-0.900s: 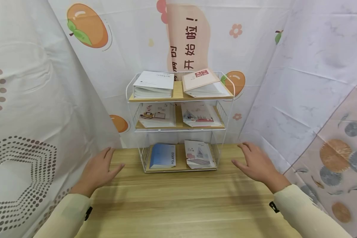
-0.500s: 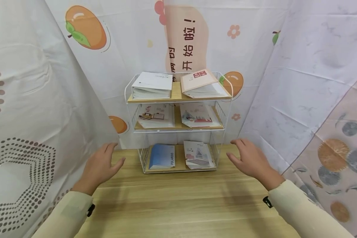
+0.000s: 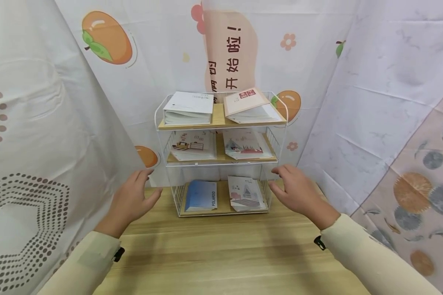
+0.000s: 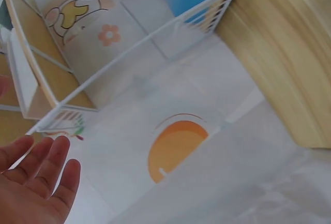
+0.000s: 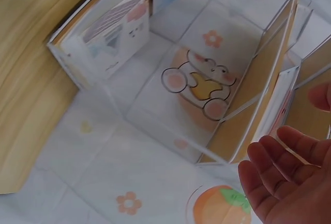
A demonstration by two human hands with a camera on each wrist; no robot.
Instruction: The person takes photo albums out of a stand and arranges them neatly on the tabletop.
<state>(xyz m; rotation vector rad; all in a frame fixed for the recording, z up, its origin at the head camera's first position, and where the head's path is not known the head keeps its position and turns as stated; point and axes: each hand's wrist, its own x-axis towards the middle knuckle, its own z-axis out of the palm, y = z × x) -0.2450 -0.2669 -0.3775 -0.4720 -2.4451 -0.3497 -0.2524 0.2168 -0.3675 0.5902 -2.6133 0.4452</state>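
Observation:
A white wire rack with three wooden shelves (image 3: 218, 115) stands on the table, two albums on each shelf. On top lie a thick white album (image 3: 190, 102) and a pink-covered album (image 3: 243, 101) with its cover partly raised. The middle shelf bears two illustrated albums, one left (image 3: 193, 143) and one right (image 3: 245, 141). Below are a blue album (image 3: 201, 194) marked POLAROID and a pale illustrated one (image 3: 245, 191). My left hand (image 3: 131, 200), fingers spread, is near the rack's left side; my right hand (image 3: 299, 192) is near its right. Both hold nothing.
The wooden table (image 3: 221, 254) extends in front of the rack. Printed white curtains (image 3: 162, 45) hang behind it, with more cloth close on the left (image 3: 59, 139) and right (image 3: 376, 102). A black strap (image 3: 319, 243) shows below the right sleeve.
Both hands have moved inward toward the rack's sides, the right one further. The head view has shifted slightly. The albums have stayed in place.

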